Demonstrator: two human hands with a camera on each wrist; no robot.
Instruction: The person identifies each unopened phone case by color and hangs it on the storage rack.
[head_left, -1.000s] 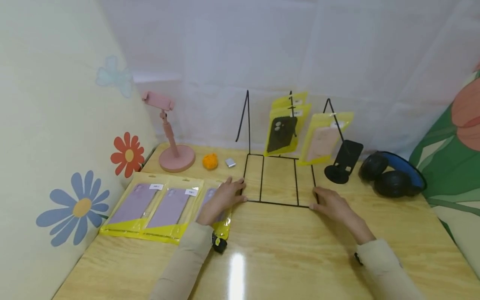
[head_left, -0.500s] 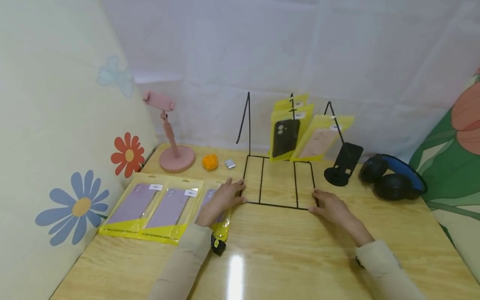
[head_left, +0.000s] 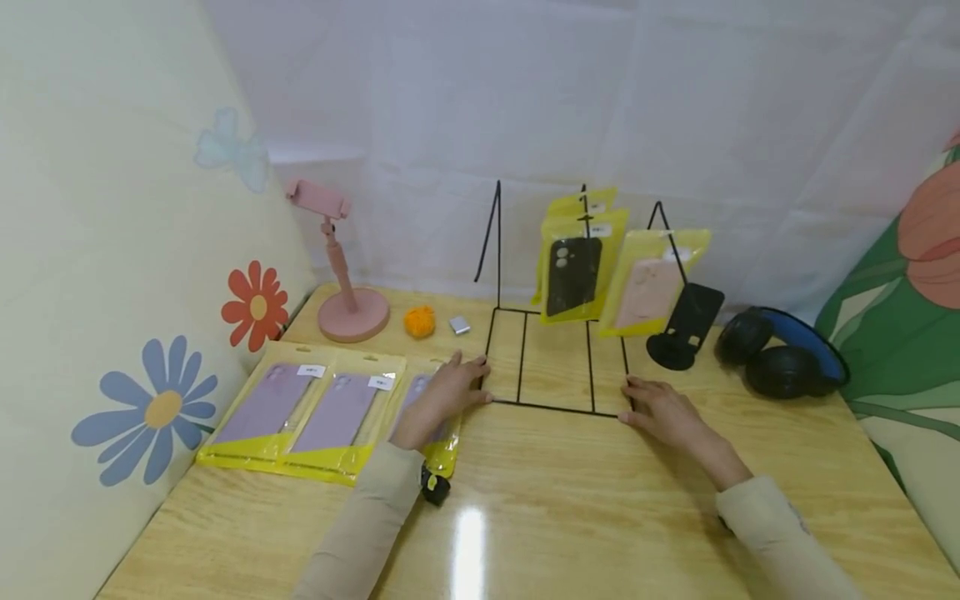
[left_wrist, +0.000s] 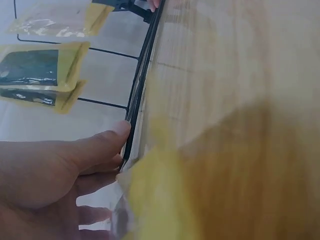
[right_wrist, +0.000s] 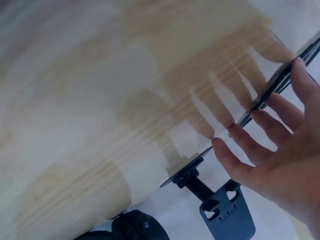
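A pink phone stand [head_left: 342, 275] is seen at the back left of the wooden worktop [head_left: 570, 500], with an orange pompom [head_left: 420, 322] just beside its base and a small silver object [head_left: 460, 326], possibly a clip, next to that. Three yellow packets of purple phone cases [head_left: 318, 412] are laid side by side at the left. A black phone holder [head_left: 686, 325] and black-and-blue headphones [head_left: 783, 354] are set at the right. Flower stickers [head_left: 257, 308] are stuck on the left wall.
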